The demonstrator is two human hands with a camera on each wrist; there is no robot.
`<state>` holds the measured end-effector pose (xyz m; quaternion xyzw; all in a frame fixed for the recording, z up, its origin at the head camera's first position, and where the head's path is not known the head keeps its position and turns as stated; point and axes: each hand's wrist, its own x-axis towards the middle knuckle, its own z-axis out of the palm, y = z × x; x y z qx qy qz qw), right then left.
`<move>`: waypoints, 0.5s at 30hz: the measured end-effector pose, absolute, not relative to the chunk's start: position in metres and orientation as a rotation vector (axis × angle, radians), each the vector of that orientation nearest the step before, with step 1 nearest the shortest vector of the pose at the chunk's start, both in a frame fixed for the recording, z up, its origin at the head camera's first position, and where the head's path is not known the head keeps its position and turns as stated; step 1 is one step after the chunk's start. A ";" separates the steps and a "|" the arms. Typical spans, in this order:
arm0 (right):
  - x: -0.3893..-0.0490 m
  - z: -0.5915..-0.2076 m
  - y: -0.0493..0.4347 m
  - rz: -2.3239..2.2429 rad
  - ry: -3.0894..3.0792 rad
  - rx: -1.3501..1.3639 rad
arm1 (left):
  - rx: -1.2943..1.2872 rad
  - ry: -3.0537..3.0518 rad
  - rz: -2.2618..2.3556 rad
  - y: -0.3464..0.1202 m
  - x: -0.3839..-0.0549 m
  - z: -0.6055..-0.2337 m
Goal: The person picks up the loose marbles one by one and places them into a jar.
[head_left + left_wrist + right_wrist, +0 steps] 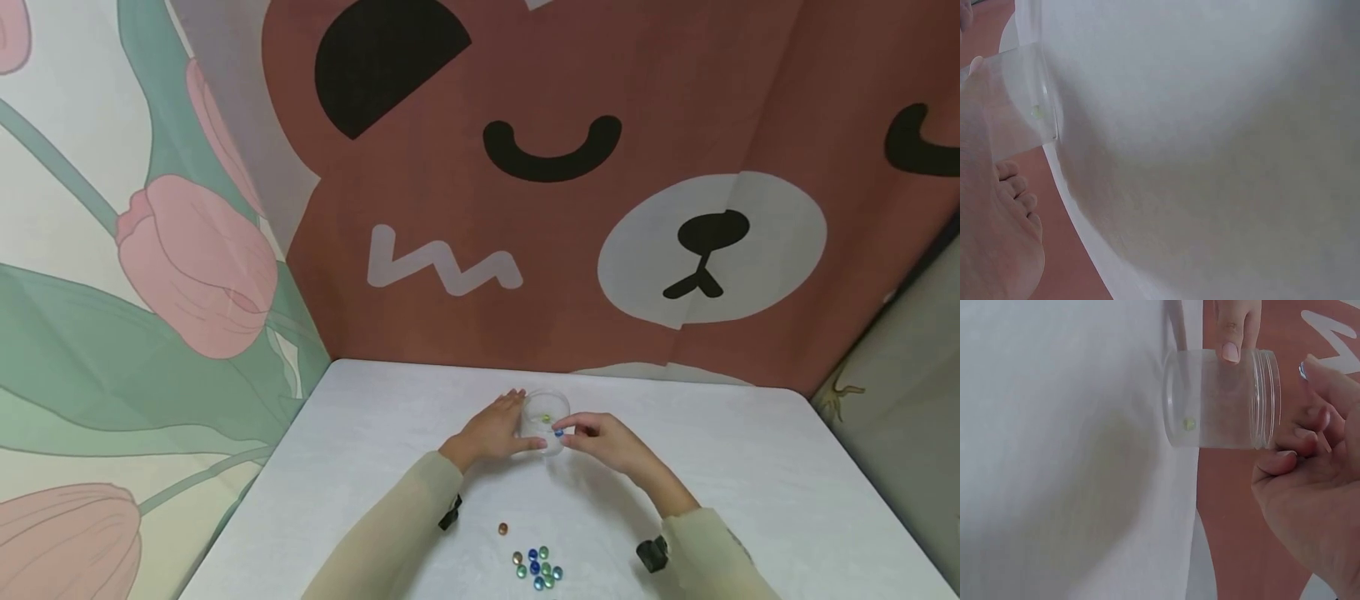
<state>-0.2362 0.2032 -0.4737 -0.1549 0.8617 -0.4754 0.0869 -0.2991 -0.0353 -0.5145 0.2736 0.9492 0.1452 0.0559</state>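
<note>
A clear plastic jar [534, 403] stands upright near the back of the table, its threaded mouth uncovered. One yellow-green marble [1189, 423] lies at the bottom inside. My left hand [491, 431] holds the jar from the left, thumb at the near side and fingers round the far side. Just by the rim, my right hand [613, 443] pinches a blue marble [1302, 371] between thumb and forefinger. In the right wrist view that marble is above the mouth, apart from the jar. The left wrist view shows the jar [1013, 106] partly, at its left edge.
Several blue, green and amber marbles [535, 568] lie in a loose cluster on the white table [750, 467], nearer the front. An orange-brown marble [503, 528] sits slightly apart behind them. A brown bear-print curtain [555, 325] hangs behind the table's back edge.
</note>
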 end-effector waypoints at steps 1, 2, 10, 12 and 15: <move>-0.237 -0.474 0.202 -1.431 2.572 -0.445 | 0.833 2.878 0.441 -0.035 -0.299 -0.514; -0.238 -0.473 0.201 -1.447 2.579 -0.421 | 0.838 2.879 0.440 -0.035 -0.299 -0.514; -0.245 -0.474 0.193 -1.590 2.612 -0.253 | 0.860 2.884 0.430 -0.036 -0.301 -0.516; -0.248 -0.476 0.191 -1.613 2.618 -0.223 | 0.872 2.889 0.436 -0.036 -0.301 -0.517; -0.252 -0.479 0.189 -1.637 2.625 -0.204 | 0.890 2.895 0.430 -0.037 -0.302 -0.518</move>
